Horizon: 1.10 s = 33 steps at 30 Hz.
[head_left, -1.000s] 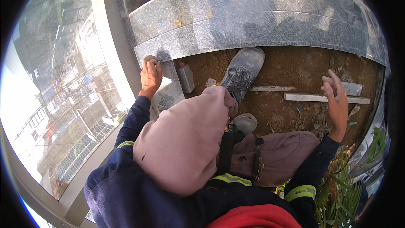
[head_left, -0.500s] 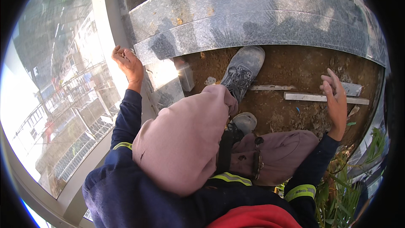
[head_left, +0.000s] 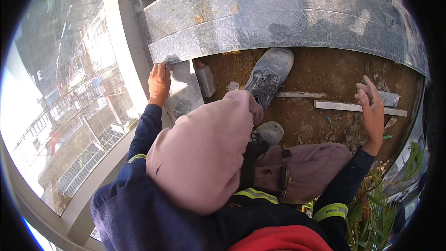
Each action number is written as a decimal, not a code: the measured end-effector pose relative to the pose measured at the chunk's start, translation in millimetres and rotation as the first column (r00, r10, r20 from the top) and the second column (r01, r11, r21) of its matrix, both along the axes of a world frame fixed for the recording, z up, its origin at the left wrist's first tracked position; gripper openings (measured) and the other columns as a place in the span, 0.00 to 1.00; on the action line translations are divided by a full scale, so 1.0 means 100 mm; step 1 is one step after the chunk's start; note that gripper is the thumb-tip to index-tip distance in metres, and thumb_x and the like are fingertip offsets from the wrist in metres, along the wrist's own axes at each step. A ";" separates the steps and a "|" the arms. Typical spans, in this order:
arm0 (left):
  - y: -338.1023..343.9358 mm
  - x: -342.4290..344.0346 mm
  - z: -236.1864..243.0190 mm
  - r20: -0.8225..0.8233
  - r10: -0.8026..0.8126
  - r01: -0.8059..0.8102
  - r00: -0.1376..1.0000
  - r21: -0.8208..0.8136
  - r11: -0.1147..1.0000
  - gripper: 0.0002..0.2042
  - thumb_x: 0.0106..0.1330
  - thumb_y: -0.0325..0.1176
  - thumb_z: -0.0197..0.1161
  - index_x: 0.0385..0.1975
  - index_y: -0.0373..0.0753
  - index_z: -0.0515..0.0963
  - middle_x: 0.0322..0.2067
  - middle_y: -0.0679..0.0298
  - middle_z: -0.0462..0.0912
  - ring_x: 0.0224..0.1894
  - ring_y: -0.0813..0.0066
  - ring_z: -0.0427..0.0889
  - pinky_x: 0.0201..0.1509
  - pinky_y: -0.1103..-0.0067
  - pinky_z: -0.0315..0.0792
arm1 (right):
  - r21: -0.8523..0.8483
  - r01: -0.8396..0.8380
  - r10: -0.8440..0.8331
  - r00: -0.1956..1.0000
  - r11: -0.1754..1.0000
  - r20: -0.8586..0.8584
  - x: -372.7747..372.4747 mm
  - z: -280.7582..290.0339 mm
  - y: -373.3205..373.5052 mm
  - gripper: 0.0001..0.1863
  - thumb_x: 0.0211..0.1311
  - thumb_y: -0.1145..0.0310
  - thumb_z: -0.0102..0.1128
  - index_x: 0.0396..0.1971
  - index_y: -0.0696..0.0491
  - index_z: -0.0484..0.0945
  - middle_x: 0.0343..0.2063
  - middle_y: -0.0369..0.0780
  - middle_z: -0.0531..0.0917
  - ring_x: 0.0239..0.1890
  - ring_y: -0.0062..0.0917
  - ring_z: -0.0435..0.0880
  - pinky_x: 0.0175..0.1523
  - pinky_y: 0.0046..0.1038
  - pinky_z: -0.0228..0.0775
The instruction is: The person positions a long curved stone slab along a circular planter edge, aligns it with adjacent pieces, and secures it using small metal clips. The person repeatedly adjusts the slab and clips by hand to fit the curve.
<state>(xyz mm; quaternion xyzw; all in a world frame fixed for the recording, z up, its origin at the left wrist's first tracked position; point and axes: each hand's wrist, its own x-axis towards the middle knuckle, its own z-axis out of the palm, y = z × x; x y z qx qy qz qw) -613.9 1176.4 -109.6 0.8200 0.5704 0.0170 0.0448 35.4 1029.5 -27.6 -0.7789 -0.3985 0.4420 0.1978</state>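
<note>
My left hand [head_left: 159, 86] is at the foot of the white window frame [head_left: 127, 42], beside the near left corner of the grey speckled metal sheet [head_left: 260, 21]. Its fingers are bent and pressed together; what they hold, if anything, is too small to make out. Below its fingertips sits a grey panel [head_left: 185, 97] with a bright sunlit patch. My right hand [head_left: 371, 111] hovers at the right with its fingers loosely apart and nothing in them. Beneath it, a pale metal strip [head_left: 341, 106] lies on the brown soil [head_left: 306, 125].
A glass pane [head_left: 69, 88] fills the left side. A small grey box-shaped piece [head_left: 205, 80] stands by the panel. My shoe [head_left: 270, 72] rests on the soil under the sheet's near edge. Another thin strip [head_left: 301, 95] lies nearby. Green leaves [head_left: 371, 214] crowd the lower right.
My left hand has moved right and slightly down, from in front of the window frame to the metal sheet's corner, and its fingers now point forward. My right hand has hardly moved.
</note>
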 end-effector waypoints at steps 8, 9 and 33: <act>0.11 -0.12 0.01 -0.258 -0.256 0.270 0.931 0.018 0.963 0.07 0.67 0.31 0.65 0.39 0.38 0.73 0.35 0.57 0.79 0.37 0.57 0.82 0.41 0.62 0.73 | 0.002 0.009 -0.009 1.000 1.000 -0.005 -0.01 -0.01 0.00 0.34 0.76 0.50 0.56 0.70 0.58 0.68 0.54 0.47 0.83 0.49 0.29 0.83 0.56 0.32 0.73; 0.08 -0.17 0.02 -0.309 -0.249 0.261 0.918 -0.001 0.965 0.09 0.67 0.34 0.66 0.38 0.38 0.74 0.36 0.56 0.81 0.38 0.58 0.83 0.43 0.57 0.75 | 0.002 0.005 -0.005 1.000 1.000 -0.002 -0.02 -0.01 0.01 0.34 0.76 0.50 0.56 0.70 0.58 0.68 0.55 0.47 0.83 0.49 0.29 0.83 0.56 0.32 0.74; -0.36 -0.20 -0.03 0.229 0.503 -0.473 0.833 -0.176 0.863 0.13 0.68 0.26 0.60 0.51 0.34 0.74 0.33 0.53 0.81 0.34 0.58 0.82 0.45 0.66 0.76 | 0.002 0.023 -0.023 1.000 1.000 0.004 0.02 -0.01 -0.01 0.33 0.76 0.51 0.56 0.70 0.58 0.69 0.53 0.45 0.84 0.47 0.27 0.81 0.57 0.32 0.72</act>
